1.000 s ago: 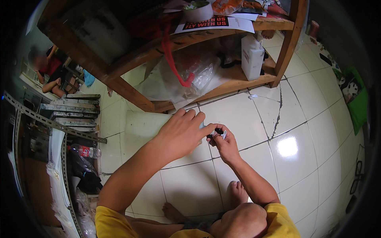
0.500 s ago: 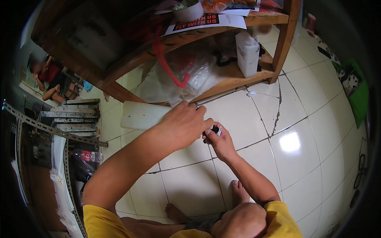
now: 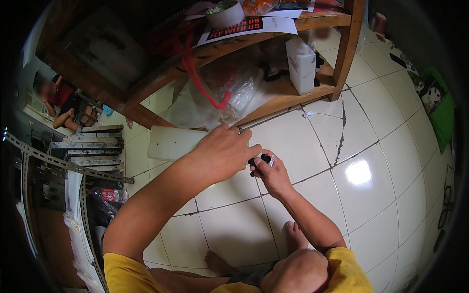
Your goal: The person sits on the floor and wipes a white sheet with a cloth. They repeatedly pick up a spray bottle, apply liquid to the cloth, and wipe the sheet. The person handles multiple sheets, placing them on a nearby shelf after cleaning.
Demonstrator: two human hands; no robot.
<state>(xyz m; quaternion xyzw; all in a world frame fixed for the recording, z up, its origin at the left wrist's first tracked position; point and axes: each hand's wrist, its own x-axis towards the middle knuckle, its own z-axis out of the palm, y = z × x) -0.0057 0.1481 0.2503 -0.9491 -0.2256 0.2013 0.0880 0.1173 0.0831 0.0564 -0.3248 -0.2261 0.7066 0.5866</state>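
Note:
In front of me my right hand (image 3: 274, 177) pinches a small black object (image 3: 256, 161), with a whitish bit (image 3: 271, 160) showing by the thumb. Its kind is too small to make out. My left hand (image 3: 225, 150) reaches over from the left, back of the hand up and a ring on one finger. Its curled fingertips meet the black object's left end; the left thumb is hidden. A translucent white plastic container (image 3: 173, 142) lies partly behind my left hand and wrist; whether it touches them, I cannot tell.
A wooden shelf (image 3: 312, 22) stands ahead, holding plastic bags (image 3: 195, 110), a white bottle (image 3: 301, 68) and a tape roll (image 3: 224, 14). A metal rack (image 3: 68, 155) and plastic bottle (image 3: 110, 195) are left. A green bag (image 3: 437, 119) lies right. Another person (image 3: 63, 97) sits far left.
The view has shifted slightly. Both hands stay together at the black object, with only a small shift of the left fingers.

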